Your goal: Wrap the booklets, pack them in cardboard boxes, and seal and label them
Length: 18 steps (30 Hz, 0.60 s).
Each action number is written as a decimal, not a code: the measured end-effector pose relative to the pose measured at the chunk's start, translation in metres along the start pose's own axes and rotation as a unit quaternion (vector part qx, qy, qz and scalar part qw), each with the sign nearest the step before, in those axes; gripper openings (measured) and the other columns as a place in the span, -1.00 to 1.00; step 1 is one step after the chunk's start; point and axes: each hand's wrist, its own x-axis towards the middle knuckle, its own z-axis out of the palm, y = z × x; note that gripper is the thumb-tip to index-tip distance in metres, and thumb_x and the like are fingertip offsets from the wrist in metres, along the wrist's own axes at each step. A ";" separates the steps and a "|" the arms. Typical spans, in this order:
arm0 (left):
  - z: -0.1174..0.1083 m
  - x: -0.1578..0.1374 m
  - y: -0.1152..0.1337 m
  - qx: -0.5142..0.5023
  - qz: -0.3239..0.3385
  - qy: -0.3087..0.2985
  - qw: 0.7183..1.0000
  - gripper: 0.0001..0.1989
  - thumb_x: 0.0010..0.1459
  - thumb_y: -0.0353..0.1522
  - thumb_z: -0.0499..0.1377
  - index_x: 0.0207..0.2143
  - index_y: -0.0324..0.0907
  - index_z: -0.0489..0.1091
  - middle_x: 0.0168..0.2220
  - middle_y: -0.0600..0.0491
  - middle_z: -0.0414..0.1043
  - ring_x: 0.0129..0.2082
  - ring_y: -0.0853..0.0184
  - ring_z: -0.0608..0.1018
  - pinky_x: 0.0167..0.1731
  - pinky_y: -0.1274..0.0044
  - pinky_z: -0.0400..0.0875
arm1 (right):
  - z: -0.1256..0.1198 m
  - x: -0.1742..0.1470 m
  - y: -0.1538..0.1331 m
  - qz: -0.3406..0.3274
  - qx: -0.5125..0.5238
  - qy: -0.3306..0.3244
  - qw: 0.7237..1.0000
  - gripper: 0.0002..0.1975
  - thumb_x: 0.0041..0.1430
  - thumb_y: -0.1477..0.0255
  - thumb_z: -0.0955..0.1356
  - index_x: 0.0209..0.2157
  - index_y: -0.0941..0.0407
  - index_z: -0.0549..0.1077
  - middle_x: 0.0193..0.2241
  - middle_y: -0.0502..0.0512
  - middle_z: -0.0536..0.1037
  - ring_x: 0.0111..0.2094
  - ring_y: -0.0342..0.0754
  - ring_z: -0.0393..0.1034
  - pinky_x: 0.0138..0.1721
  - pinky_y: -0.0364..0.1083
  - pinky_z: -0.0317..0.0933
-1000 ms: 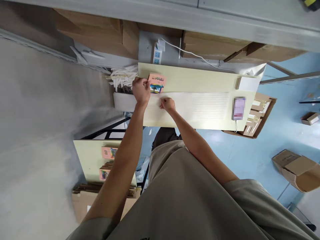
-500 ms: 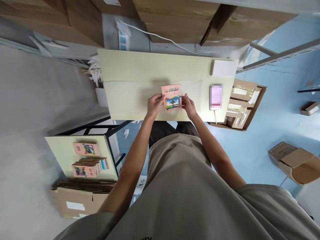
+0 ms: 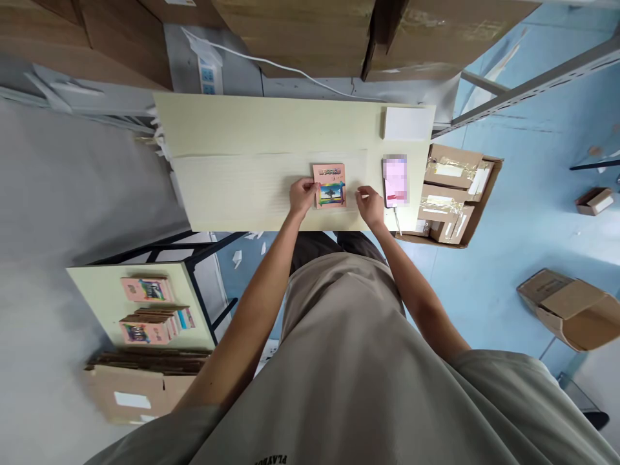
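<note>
A small pink book (image 3: pixel 330 173) with a tree picture on its cover lies flat on the pale yellow table (image 3: pixel 232 123), or very close to its surface. My left hand (image 3: pixel 302 196) pinches the left edge of the book, thumb on top. To the right of it, apart from the book, my right hand (image 3: pixel 371 205) is just over the table with its fingers loosely curled and slightly apart, nothing visible in them. A phone (image 3: pixel 396 181) with a lit screen, partly blurred, lies to the right of that hand, a cable at its lower end.
A white box (image 3: pixel 405 124) sits at the table's back right corner. Beyond the right edge is a carton (image 3: pixel 491 194) holding smaller boxes. At the lower left, a side table (image 3: pixel 99 284) bears stacked pink books (image 3: pixel 150 329). Large cardboard boxes (image 3: pixel 300 39) stand behind.
The book has come down from both hands to the table and lies straighter. My right hand has let go of it and moved away; my left hand still grips its edge. The view has shifted slightly.
</note>
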 end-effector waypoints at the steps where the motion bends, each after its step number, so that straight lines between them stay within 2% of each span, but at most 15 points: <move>1: -0.001 0.001 -0.001 0.001 0.001 -0.001 1.000 -0.89 0.20 -0.36 0.36 -0.21 -0.14 0.67 -0.14 -0.07 0.79 -0.06 0.10 0.79 0.07 0.33 0.69 | -0.006 -0.005 0.003 0.016 -0.024 0.014 0.999 -0.75 0.60 0.36 0.36 0.16 0.12 0.59 0.09 0.33 0.81 0.01 0.16 0.77 0.19 0.08 0.53; 3: -0.004 0.001 -0.004 -0.002 0.001 -0.005 1.000 -0.89 0.22 -0.37 0.36 -0.20 -0.15 0.66 -0.12 -0.08 0.79 -0.05 0.11 0.78 0.07 0.35 0.69 | -0.014 -0.012 0.009 0.059 -0.050 0.014 0.997 -0.71 0.64 0.31 0.37 0.21 0.14 0.54 -0.03 0.31 0.83 -0.10 0.16 0.79 0.14 0.09 0.54; 6: -0.007 0.001 -0.006 -0.008 0.006 -0.007 1.000 -0.89 0.24 -0.36 0.35 -0.19 -0.15 0.64 -0.11 -0.09 0.78 -0.05 0.13 0.78 0.07 0.37 0.67 | -0.019 -0.016 0.012 0.114 -0.054 -0.034 0.991 -0.73 0.67 0.25 0.36 0.16 0.14 0.53 -0.23 0.21 0.82 -0.33 0.08 0.73 0.01 0.05 0.56; 7: -0.007 0.000 -0.006 -0.011 0.012 -0.006 1.000 -0.89 0.24 -0.35 0.34 -0.18 -0.15 0.64 -0.11 -0.09 0.78 -0.06 0.14 0.78 0.07 0.37 0.67 | -0.019 -0.015 0.012 0.121 -0.062 -0.043 0.990 -0.76 0.68 0.26 0.35 0.10 0.13 0.55 -0.25 0.20 0.82 -0.34 0.07 0.72 -0.02 0.04 0.56; 9: -0.006 -0.002 -0.006 -0.013 0.024 0.002 1.000 -0.88 0.25 -0.34 0.34 -0.18 -0.15 0.64 -0.12 -0.08 0.78 -0.07 0.14 0.78 0.06 0.38 0.66 | -0.017 -0.016 0.009 0.113 -0.100 -0.039 0.988 -0.82 0.65 0.31 0.37 -0.01 0.10 0.57 -0.21 0.22 0.81 -0.24 0.12 0.74 0.01 0.06 0.56; 12: -0.002 -0.005 -0.006 -0.005 0.032 0.023 0.999 -0.89 0.25 -0.34 0.33 -0.18 -0.13 0.64 -0.13 -0.06 0.79 -0.08 0.13 0.77 0.07 0.35 0.66 | -0.012 -0.024 0.002 0.031 -0.157 -0.007 0.987 -0.84 0.61 0.35 0.37 -0.07 0.07 0.60 -0.06 0.29 0.78 -0.05 0.23 0.71 0.08 0.15 0.58; 16: 0.003 -0.005 -0.006 0.014 0.020 0.048 0.999 -0.81 0.30 -0.28 0.35 -0.07 -0.12 0.64 -0.13 -0.04 0.76 -0.06 0.11 0.76 0.11 0.32 0.64 | 0.008 -0.037 -0.017 -0.173 -0.159 0.002 0.972 -0.80 0.59 0.38 0.32 -0.05 0.06 0.62 0.21 0.37 0.66 0.21 0.28 0.57 0.13 0.19 0.64; 18: 0.003 -0.006 -0.008 0.029 0.012 0.067 0.997 -0.75 0.37 -0.19 0.36 0.00 -0.11 0.61 -0.12 -0.05 0.74 -0.05 0.12 0.75 0.14 0.32 0.62 | 0.026 -0.035 -0.030 -0.236 -0.168 -0.022 0.957 -0.78 0.58 0.44 0.30 -0.02 0.08 0.62 0.31 0.39 0.61 0.32 0.29 0.48 0.20 0.22 0.64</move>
